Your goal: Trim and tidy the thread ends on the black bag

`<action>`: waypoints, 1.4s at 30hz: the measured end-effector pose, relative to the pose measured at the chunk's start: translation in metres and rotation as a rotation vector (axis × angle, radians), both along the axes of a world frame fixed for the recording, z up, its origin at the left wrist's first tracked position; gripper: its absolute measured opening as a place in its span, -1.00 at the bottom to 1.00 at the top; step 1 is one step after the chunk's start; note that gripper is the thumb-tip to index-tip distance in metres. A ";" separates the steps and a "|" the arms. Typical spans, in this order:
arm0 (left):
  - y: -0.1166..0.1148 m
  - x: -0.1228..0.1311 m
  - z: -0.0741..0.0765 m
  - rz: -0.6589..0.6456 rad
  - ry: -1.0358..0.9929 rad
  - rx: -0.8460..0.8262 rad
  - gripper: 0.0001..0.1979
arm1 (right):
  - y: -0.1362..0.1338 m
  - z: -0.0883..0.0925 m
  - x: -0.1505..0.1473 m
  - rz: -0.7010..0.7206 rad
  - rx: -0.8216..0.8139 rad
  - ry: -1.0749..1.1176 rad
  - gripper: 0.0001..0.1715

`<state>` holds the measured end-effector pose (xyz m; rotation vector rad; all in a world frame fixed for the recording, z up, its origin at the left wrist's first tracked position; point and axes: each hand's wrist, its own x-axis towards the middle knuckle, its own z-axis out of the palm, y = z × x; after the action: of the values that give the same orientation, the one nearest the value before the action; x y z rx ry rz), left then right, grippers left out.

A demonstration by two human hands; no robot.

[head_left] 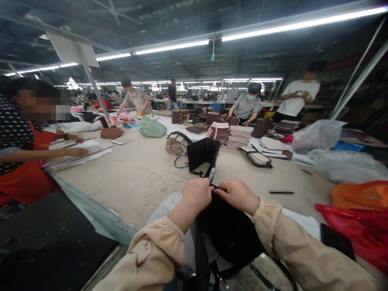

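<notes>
Left hand (197,197) and right hand (238,196) pinch a black handbag (236,230) at five o'clock, fingers closed on its edge — seemingly an edge-working step, the next move calling for steady grip.

Left fingers (207,193) and right fingers (224,187) on a black bag (232,230), a second black bag (200,155) beyond.

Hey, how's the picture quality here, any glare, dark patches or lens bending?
In the head view, the ceiling tube light glares white against a dim ceiling; also in the head view, the held black bag is so dark that its folds barely show; same head view, wide-angle stretching toward the edges, and distant detail looks soft.
</notes>
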<state>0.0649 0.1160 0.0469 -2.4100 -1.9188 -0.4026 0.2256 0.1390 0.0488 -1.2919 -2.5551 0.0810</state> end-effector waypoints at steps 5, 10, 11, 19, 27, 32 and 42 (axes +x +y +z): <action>0.000 0.000 0.000 0.008 -0.022 -0.019 -0.75 | 0.000 0.000 0.000 -0.028 0.016 -0.021 -0.60; -0.003 -0.003 0.001 -0.033 -0.093 -0.018 -0.81 | 0.000 0.001 -0.002 -0.054 0.001 -0.010 -0.64; -0.005 -0.004 0.002 -0.031 -0.114 -0.017 -0.83 | 0.000 0.001 -0.002 -0.063 -0.001 -0.016 -0.65; -0.017 -0.014 -0.004 0.012 -0.232 -0.026 -0.72 | -0.001 0.001 -0.004 -0.091 0.058 -0.090 -0.59; -0.014 -0.013 -0.008 0.067 -0.227 -0.038 -0.73 | 0.004 0.004 -0.009 -0.109 0.037 -0.096 -0.65; -0.015 -0.018 -0.009 0.079 -0.184 -0.181 -0.68 | 0.004 0.002 -0.011 -0.121 0.015 -0.056 -0.67; -0.028 -0.039 -0.003 0.091 0.022 -0.264 -0.86 | -0.007 0.001 -0.019 -0.153 -0.028 -0.110 -0.58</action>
<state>0.0259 0.0882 0.0437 -2.4499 -2.1867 -0.1235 0.2067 0.1325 0.0497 -1.5378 -2.5428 0.0145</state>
